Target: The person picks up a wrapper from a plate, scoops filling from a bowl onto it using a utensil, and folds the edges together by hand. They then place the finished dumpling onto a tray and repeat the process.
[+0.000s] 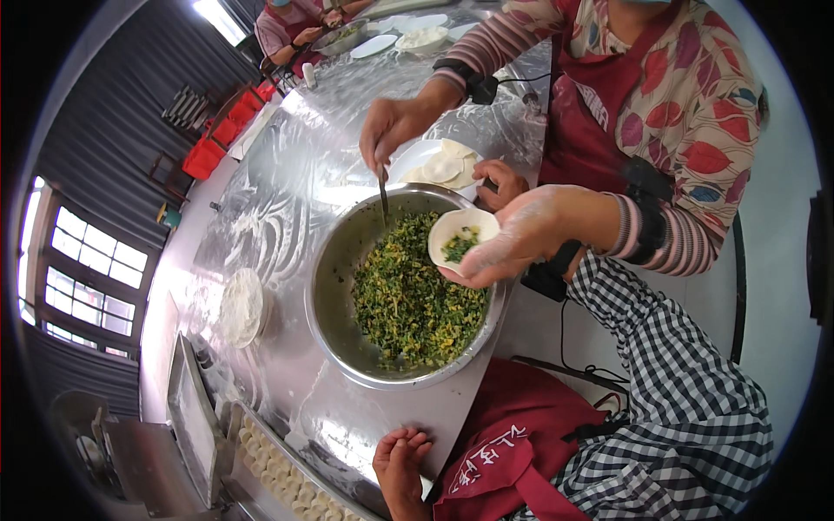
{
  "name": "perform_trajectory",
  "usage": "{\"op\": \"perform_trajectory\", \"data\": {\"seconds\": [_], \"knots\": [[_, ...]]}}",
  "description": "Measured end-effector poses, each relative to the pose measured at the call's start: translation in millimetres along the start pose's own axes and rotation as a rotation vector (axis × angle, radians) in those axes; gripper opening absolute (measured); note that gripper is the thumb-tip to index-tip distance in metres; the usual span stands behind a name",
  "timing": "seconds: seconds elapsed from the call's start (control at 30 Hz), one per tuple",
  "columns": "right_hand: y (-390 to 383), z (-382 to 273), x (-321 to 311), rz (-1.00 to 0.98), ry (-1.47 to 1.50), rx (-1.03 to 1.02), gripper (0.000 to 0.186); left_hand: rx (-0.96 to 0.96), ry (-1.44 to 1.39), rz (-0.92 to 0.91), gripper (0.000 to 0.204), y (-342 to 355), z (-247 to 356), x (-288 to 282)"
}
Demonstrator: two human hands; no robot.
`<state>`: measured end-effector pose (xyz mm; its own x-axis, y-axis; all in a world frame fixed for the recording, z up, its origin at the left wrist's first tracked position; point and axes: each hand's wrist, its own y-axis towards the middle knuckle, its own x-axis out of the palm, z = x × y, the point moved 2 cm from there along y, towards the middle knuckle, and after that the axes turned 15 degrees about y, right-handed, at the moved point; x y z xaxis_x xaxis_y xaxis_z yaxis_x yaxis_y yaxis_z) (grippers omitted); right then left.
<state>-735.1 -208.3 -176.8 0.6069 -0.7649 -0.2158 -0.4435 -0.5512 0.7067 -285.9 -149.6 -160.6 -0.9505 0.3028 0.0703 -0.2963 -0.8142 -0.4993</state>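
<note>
A large steel bowl (333, 286) of chopped green and yellow filling (417, 300) stands at the table edge. My left hand (404, 460) is by the near edge, its fingers curled together and nothing visible in them. My right hand (501, 185) is beside the bowl's far rim, fingers curled, partly hidden behind a co-worker's arm; what it holds, if anything, is hidden. The co-worker's left hand (512, 234) holds a round dough wrapper (441, 230) with some filling on it. The co-worker's right hand (395, 130) grips a spoon (383, 195) dipped into the bowl.
Behind the bowl lies a white plate (407, 161) with dough wrappers (447, 165). A bowl of flour (243, 306) stands to the left on the floury metal table (261, 208). Rows of dumplings (282, 469) fill a tray at lower left. Another person (291, 35) sits at the far end.
</note>
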Motion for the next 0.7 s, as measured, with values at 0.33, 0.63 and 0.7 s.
{"op": "perform_trajectory", "data": {"seconds": [0.33, 0.63, 0.7], "knots": [[20.6, 9.4, 2.8, -0.058, -0.126, 0.028, 0.021, -0.011, -0.022, 0.054, 0.011, -0.3, 1.3, 2.6], [13.3, -62.6, -46.4, -0.417, -0.629, -0.886, 0.021, -0.009, -0.011, 0.065, 0.012, 1.2, 1.6, 4.8], [11.6, -85.5, -60.2, -0.499, -0.799, -1.246, 0.021, -0.014, 0.046, 0.062, 0.012, -0.2, 2.5, 4.3]]}}
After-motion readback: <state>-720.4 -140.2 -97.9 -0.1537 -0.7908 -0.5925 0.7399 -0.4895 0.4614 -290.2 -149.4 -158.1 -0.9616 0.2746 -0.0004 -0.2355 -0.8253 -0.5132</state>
